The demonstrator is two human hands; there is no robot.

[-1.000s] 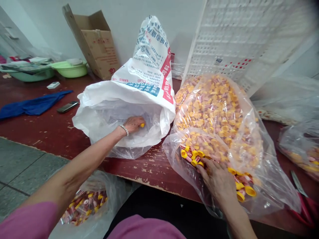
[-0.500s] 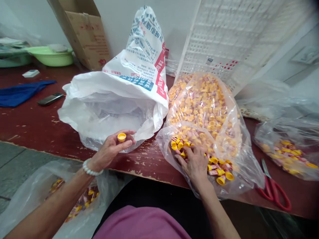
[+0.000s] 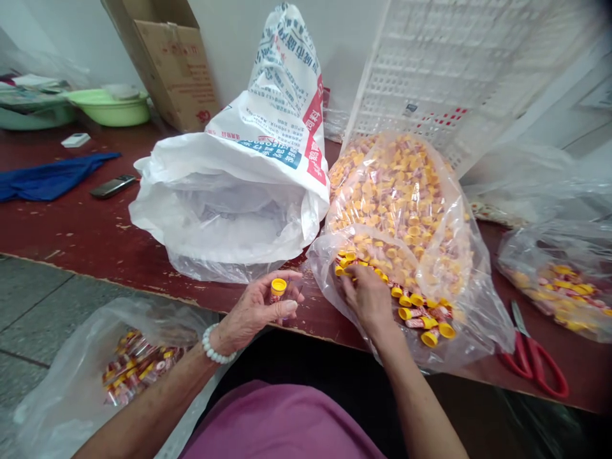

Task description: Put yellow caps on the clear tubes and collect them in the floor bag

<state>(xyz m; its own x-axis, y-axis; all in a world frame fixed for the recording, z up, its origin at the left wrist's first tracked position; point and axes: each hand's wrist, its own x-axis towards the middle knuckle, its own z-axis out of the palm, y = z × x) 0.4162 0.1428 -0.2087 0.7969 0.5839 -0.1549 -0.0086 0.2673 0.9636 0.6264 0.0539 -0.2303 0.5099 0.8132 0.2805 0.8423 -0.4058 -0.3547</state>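
Observation:
My left hand (image 3: pixel 255 312), with a beaded bracelet at the wrist, is closed round a small yellow-rimmed tube (image 3: pixel 278 290), held upright in front of the table edge. My right hand (image 3: pixel 368 299) reaches into the mouth of a large clear bag (image 3: pixel 392 191) full of such tubes. Its fingers are bent down among them, and their tips are partly hidden, so whether they grip a tube is unclear. Several loose tubes (image 3: pixel 428 319) lie on the plastic beside my right hand. A white printed sack (image 3: pixel 229 191) lies open beyond my left hand.
Red-handled scissors (image 3: pixel 535 363) and a smaller bag of tubes (image 3: pixel 564 287) are at the right. Another bag (image 3: pixel 57 382) sits low at the left. A white crate (image 3: pixel 411 70), cardboard box (image 3: pixel 182 76), green basin (image 3: pixel 109 108), blue cloth (image 3: pixel 52 175) and phone (image 3: pixel 113 186) stand or lie farther back.
My left hand has moved right and slightly down with the tube, away from the sack's mouth. My right hand has shifted slightly up and left among the tubes. The camera view has shifted a little.

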